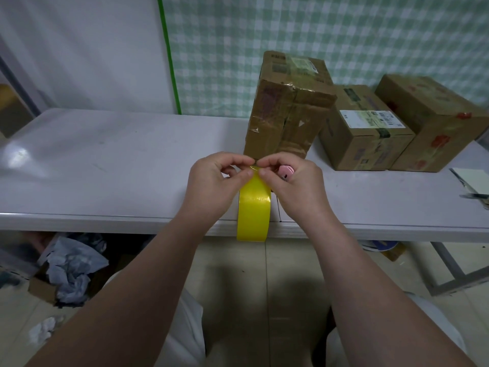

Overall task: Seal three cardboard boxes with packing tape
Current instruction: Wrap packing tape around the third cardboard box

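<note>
A roll of yellow packing tape is held upright above the table's front edge. My left hand and my right hand both pinch the top of the roll with thumb and fingertips. A small pink object is tucked in my right hand behind the fingers. Three cardboard boxes stand on the white table: a tall worn box just behind my hands, a middle box with a white label, and a right box with red marks.
A notepad and dark items lie at the table's right edge. Under the table on the left sits a cardboard box with crumpled grey plastic. A metal table leg stands at the right. A green checked curtain hangs behind.
</note>
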The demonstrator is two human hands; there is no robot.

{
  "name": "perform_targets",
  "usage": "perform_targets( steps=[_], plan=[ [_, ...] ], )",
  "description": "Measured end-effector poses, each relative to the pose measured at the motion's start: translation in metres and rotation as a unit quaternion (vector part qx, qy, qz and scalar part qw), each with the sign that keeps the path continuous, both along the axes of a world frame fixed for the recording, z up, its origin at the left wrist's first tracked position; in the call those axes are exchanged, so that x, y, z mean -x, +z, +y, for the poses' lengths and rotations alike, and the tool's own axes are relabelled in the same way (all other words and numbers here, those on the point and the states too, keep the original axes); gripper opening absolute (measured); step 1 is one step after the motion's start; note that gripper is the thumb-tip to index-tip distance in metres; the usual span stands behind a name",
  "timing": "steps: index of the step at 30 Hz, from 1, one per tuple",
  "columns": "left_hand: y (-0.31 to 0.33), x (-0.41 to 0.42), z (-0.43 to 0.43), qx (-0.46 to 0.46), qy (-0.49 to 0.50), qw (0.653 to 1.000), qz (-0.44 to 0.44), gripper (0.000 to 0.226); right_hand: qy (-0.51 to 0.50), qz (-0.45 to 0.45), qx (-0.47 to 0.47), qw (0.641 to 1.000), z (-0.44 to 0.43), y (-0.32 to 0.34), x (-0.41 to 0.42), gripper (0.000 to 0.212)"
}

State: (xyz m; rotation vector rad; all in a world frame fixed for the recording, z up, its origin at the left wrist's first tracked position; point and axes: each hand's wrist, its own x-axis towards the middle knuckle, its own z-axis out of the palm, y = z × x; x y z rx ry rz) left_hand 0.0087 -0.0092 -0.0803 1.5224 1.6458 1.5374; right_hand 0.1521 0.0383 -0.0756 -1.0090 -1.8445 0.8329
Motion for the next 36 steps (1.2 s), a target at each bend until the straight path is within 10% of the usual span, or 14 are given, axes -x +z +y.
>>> perform_targets(
  steps=[36],
  plan=[
    [0.0036, 0.0015, 0.0014, 0.012, 0.01, 1.0, 0.017, 0.02, 0.047, 0.046, 0.023, 0.998, 0.0075, -0.0019, -0.0014, 0.027]
  ],
)
